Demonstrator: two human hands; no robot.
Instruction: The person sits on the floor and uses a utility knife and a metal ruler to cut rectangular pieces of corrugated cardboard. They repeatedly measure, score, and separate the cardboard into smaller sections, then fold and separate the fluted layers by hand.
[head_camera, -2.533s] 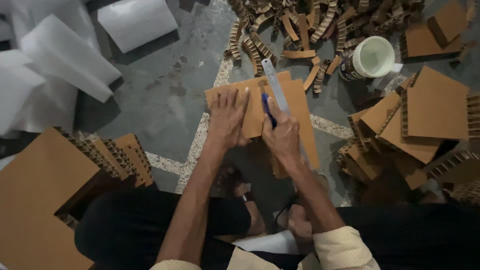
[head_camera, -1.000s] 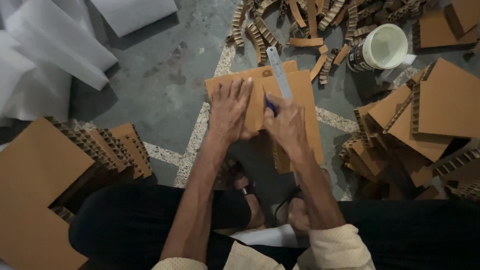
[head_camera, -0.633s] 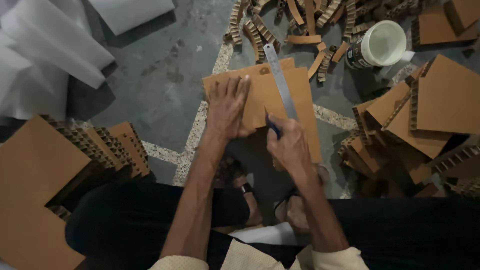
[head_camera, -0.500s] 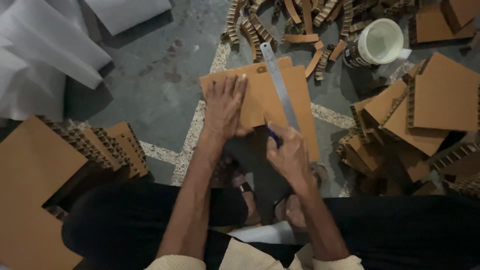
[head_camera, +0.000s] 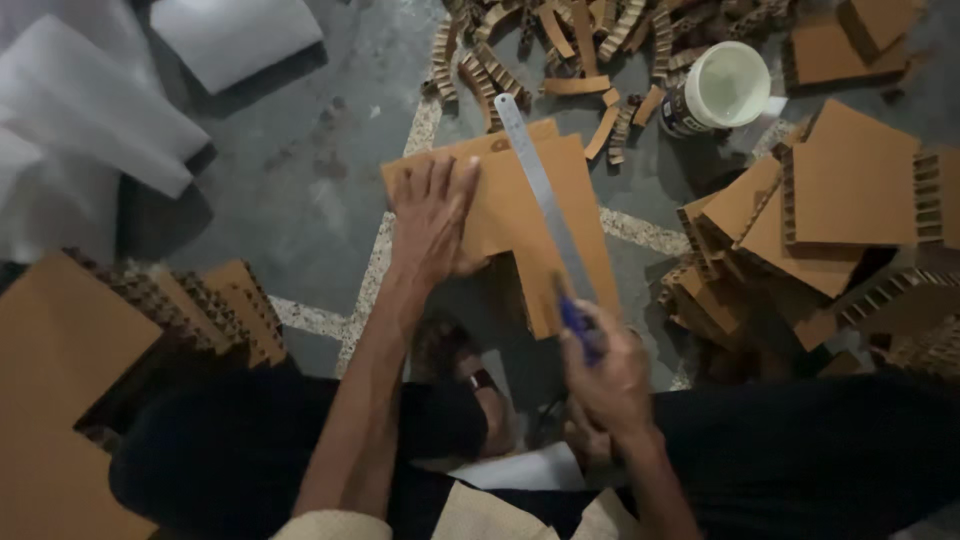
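Grey concrete floor (head_camera: 300, 200) with pale lines running across it. Brown cardboard sheet (head_camera: 520, 215) lies flat mid-floor; above it, a heap of cardboard strips (head_camera: 560, 45) and a white tub (head_camera: 722, 88). White foam sheets (head_camera: 100, 120) to its left, stacked honeycomb board (head_camera: 840, 210) to its right.

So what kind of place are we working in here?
Probably a small workshop floor where cardboard is cut by hand. Stacks of honeycomb cardboard panels and offcut strips lie on bare concrete, and a metal ruler lies across the brown sheet under the left hand.
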